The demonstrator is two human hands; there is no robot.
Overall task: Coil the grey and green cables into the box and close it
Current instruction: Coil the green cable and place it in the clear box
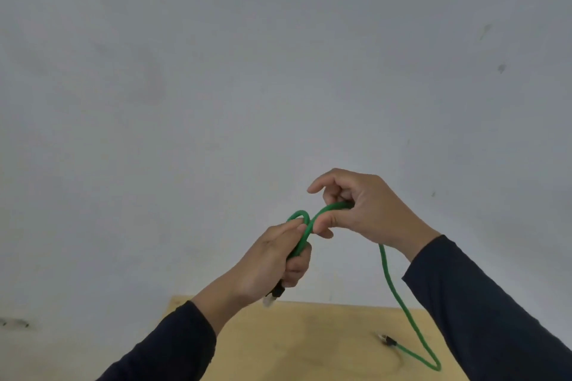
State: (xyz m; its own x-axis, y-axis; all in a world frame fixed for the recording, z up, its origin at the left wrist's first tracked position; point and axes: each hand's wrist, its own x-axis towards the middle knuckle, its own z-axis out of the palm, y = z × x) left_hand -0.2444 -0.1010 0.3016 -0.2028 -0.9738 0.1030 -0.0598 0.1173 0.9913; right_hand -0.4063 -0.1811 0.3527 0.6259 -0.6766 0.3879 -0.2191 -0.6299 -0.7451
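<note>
Green cable (392, 283), gripped in closed left hand (272, 260) and pinched by right hand (362, 207), trailed onto wooden table (309, 343) below grey wall (216, 71); sleeves (483, 297) cut off.

soft, even, dim light; slightly blurry overall, faint wide-angle bending at edges.

**Matt cable, pale wood, dull wall**

The green cable (390, 280) has a smooth, matt, rubbery-looking jacket. Its plug (386, 339) on the surface (309, 343) looks like clear glossy plastic with a dark boot. The surface is light wood, smooth and unvarnished-looking, with faint grain. The sleeves (483, 297) are dark matt cloth. The wall (216, 71) is flat grey, slightly scuffed.
</note>
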